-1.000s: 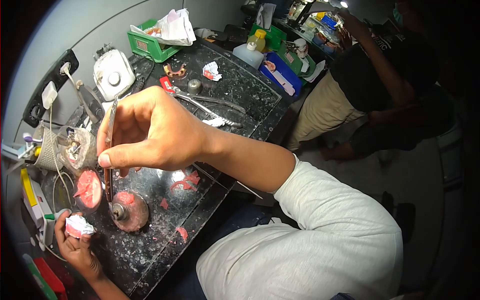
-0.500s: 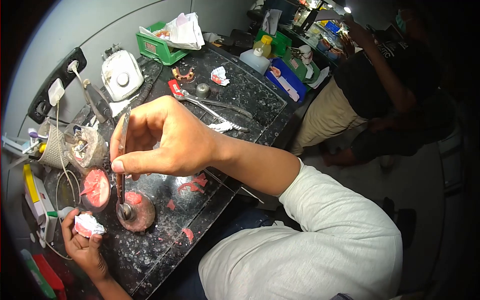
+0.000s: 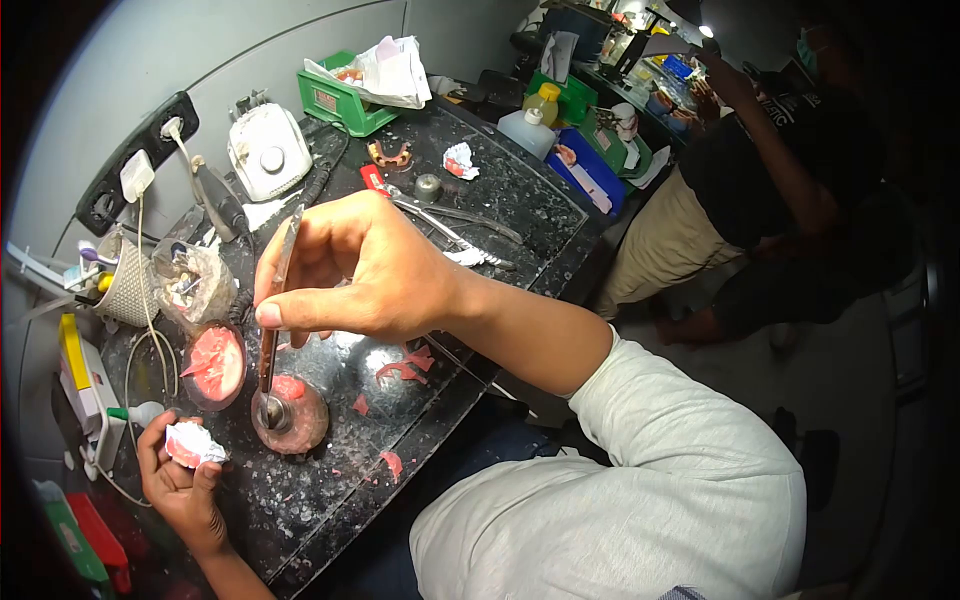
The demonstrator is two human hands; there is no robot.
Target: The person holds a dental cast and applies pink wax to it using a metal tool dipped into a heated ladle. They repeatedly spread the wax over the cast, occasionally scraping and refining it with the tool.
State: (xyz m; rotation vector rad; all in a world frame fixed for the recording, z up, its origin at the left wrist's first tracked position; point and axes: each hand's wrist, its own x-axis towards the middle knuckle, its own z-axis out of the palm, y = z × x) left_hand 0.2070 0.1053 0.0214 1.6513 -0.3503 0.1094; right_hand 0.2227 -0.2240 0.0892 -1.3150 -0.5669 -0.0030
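Note:
My right hand [image 3: 350, 265] pinches the handle of a thin spatula-like tool [image 3: 270, 345], its fingers closed round it. The tool points down, and its lower end is at the metal top of a round pink-stained burner [image 3: 292, 415]. Lower left, my left hand [image 3: 185, 490] holds a white dental model with pink wax [image 3: 192, 444] between its thumb and fingers. A round dish of pink wax [image 3: 217, 367] lies between the two hands. Pink wax scraps [image 3: 403, 370] are scattered to the right of the burner.
Behind are a white control box [image 3: 270, 155], a green bin [image 3: 345, 105], pliers [image 3: 440, 215], another model [image 3: 460, 161] and a power strip [image 3: 100, 205]. A handpiece and a mesh cup [image 3: 128, 285] stand left. At the upper right, another person [image 3: 740, 160] is near a cluttered bench.
The whole view has shifted, so the bench and both hands appear farther right. The tool is still at the burner, and the model remains in my left hand.

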